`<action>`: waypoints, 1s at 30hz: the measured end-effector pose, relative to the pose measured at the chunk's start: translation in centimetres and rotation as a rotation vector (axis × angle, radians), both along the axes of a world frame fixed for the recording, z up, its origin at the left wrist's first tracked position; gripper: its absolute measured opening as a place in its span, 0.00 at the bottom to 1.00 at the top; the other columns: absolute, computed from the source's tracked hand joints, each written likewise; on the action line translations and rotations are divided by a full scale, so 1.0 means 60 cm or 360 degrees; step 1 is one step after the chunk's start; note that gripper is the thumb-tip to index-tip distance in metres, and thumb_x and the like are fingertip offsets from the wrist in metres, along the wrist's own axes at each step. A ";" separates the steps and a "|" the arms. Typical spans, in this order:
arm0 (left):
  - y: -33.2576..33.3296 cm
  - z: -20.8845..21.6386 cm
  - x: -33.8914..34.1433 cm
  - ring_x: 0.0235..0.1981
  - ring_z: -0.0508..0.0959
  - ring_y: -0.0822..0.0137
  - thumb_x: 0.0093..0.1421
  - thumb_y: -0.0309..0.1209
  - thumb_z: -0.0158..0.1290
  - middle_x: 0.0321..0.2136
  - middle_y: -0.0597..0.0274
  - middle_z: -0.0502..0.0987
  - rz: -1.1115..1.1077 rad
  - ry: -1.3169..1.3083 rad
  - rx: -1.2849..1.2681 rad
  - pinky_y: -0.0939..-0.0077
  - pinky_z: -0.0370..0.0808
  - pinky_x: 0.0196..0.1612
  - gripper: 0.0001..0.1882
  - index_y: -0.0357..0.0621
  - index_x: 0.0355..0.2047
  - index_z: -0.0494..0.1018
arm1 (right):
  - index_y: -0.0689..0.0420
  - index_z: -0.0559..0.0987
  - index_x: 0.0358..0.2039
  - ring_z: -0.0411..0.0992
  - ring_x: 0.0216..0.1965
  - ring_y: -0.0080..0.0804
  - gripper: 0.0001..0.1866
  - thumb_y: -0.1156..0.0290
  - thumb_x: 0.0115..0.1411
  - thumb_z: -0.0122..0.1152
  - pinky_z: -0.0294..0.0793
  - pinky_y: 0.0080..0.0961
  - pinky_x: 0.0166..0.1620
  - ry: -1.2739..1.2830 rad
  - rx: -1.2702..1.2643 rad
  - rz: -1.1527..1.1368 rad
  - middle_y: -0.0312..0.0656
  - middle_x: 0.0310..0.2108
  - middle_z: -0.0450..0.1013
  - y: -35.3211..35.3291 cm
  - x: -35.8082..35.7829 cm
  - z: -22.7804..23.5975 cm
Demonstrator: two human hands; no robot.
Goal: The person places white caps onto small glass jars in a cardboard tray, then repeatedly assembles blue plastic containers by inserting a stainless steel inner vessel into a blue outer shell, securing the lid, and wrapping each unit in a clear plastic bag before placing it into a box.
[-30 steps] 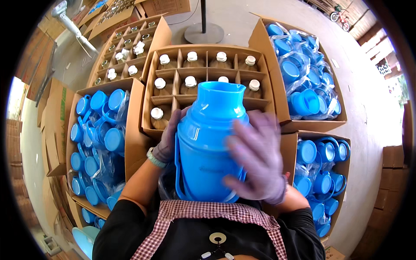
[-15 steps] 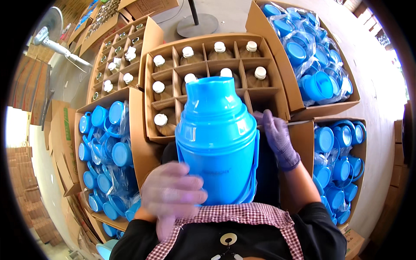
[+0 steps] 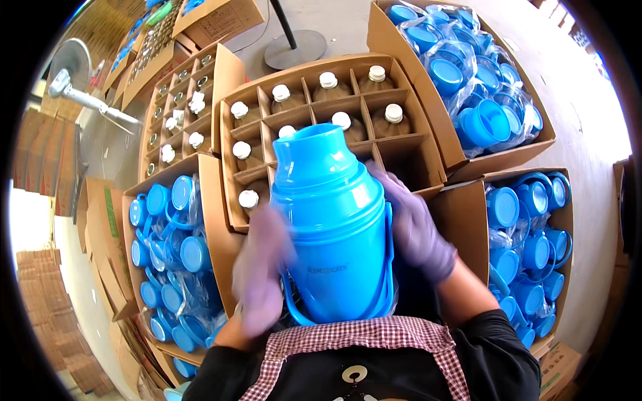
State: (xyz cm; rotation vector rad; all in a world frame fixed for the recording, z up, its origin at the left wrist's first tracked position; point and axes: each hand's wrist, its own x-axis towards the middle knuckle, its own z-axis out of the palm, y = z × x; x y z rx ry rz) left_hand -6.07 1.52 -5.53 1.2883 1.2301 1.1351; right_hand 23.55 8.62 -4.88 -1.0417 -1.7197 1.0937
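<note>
Since left hand (image 3: 261, 271) rose, grip unclear | right hand (image 3: 416, 230) open beside blue jug (image 3: 338, 247)

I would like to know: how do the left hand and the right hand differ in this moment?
Sharpness: the left hand is strongly blurred, while the right hand shows quite clearly.
Place: the left hand is at the left side of the blue vessel; the right hand is at its right side, higher in the picture.
Both wear purplish gloves. The blur hides whether the left hand touches the vessel.
</note>
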 end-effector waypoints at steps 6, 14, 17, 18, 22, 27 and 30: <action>0.059 0.034 0.039 0.71 0.63 0.53 0.77 0.54 0.34 0.70 0.42 0.62 0.0231 -0.0465 0.0056 0.56 0.57 0.73 0.37 0.36 0.73 0.56 | 0.68 0.63 0.70 0.62 0.69 0.58 0.40 0.47 0.69 0.49 0.58 0.44 0.70 0.0096 0.0641 0.0002 0.63 0.66 0.65 0.000 0.002 0.003; 0.114 0.097 0.049 0.64 0.72 0.57 0.75 0.46 0.42 0.62 0.48 0.72 0.0147 0.0307 0.0302 0.62 0.64 0.69 0.31 0.34 0.67 0.62 | 0.65 0.67 0.68 0.70 0.63 0.42 0.29 0.63 0.71 0.49 0.66 0.35 0.66 0.0695 0.0105 0.0042 0.53 0.60 0.72 0.028 0.020 -0.031; 0.197 0.063 0.017 0.67 0.68 0.55 0.64 0.63 0.55 0.66 0.49 0.68 -0.0534 -0.0467 -0.0122 0.56 0.64 0.71 0.49 0.36 0.70 0.59 | 0.65 0.66 0.69 0.66 0.68 0.47 0.32 0.57 0.71 0.49 0.61 0.39 0.70 0.0700 0.0171 0.0286 0.56 0.66 0.67 0.047 -0.015 -0.001; 0.207 0.058 0.004 0.67 0.69 0.54 0.63 0.62 0.57 0.67 0.49 0.67 -0.0693 -0.0638 -0.0277 0.54 0.65 0.70 0.49 0.37 0.70 0.59 | 0.65 0.66 0.68 0.66 0.67 0.46 0.31 0.56 0.72 0.48 0.62 0.39 0.70 0.0731 0.0127 0.0350 0.55 0.65 0.68 0.062 -0.014 0.006; 0.229 0.064 -0.029 0.66 0.69 0.50 0.61 0.58 0.62 0.66 0.47 0.67 -0.0380 -0.0851 -0.0364 0.51 0.71 0.67 0.50 0.41 0.71 0.55 | 0.61 0.74 0.63 0.72 0.61 0.37 0.23 0.61 0.75 0.49 0.69 0.34 0.65 0.0874 -0.0385 0.0360 0.47 0.58 0.76 0.156 -0.001 -0.057; 0.229 0.007 -0.060 0.64 0.72 0.49 0.69 0.56 0.50 0.66 0.47 0.68 -0.0157 -0.0983 0.0696 0.49 0.73 0.65 0.39 0.45 0.70 0.58 | 0.53 0.70 0.62 0.75 0.55 0.49 0.38 0.54 0.53 0.74 0.77 0.42 0.55 -0.1459 0.0274 0.0462 0.52 0.53 0.74 0.188 -0.022 -0.266; 0.200 -0.096 -0.158 0.65 0.71 0.54 0.69 0.44 0.54 0.67 0.51 0.68 0.0416 -0.0755 0.0236 0.55 0.71 0.66 0.35 0.47 0.71 0.58 | 0.53 0.70 0.60 0.76 0.54 0.49 0.40 0.53 0.50 0.77 0.78 0.42 0.54 -0.1283 0.0240 0.0430 0.52 0.52 0.75 0.186 -0.022 -0.274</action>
